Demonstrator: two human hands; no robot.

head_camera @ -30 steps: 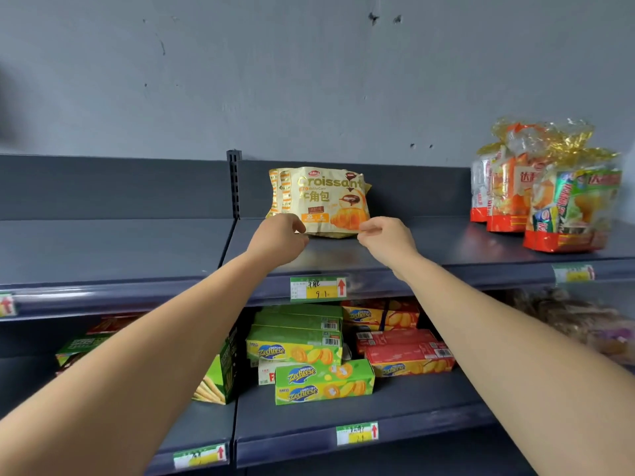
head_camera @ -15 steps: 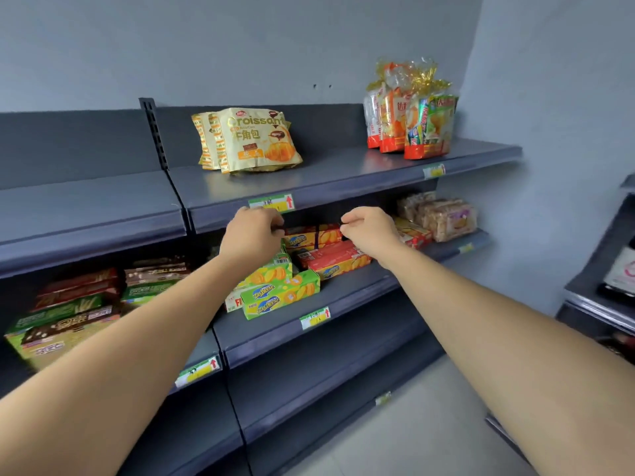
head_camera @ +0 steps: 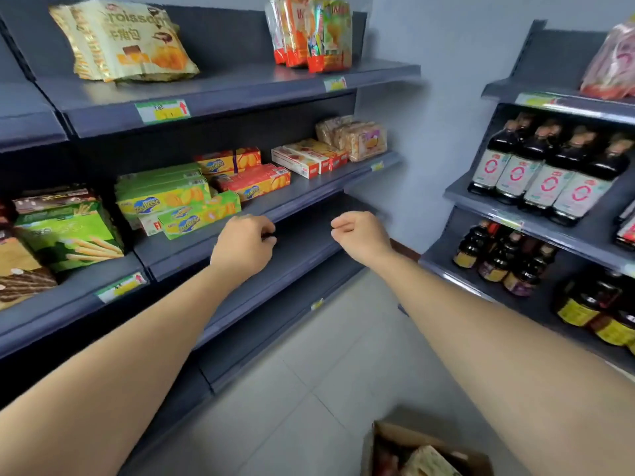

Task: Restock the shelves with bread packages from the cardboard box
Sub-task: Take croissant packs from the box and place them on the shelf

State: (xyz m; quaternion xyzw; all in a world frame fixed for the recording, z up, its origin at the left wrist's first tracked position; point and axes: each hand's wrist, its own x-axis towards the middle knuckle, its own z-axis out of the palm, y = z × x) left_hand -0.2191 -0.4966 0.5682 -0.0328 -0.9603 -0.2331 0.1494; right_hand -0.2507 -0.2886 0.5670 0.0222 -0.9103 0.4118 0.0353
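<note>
A gold croissant bread package [head_camera: 127,42] leans on the top shelf [head_camera: 240,94] at the upper left. My left hand [head_camera: 245,245] and my right hand [head_camera: 359,237] hover in mid-air in front of the lower shelves, fingers loosely curled, holding nothing. The cardboard box [head_camera: 426,451] stands on the floor at the bottom edge, open, with a pale bread package [head_camera: 427,462] showing inside it. Both hands are well above the box and well below the croissant package.
Orange bread bags [head_camera: 309,32] stand on the top shelf's right end. Green and red biscuit boxes [head_camera: 192,197] fill the middle shelf. A second rack at the right carries dark sauce bottles [head_camera: 546,173]. Grey floor tiles [head_camera: 309,389] lie between the racks.
My hands let go of the croissant package, which stays on the top shelf, and dropped down. The view swung right and down, bringing the box and the right rack into sight.
</note>
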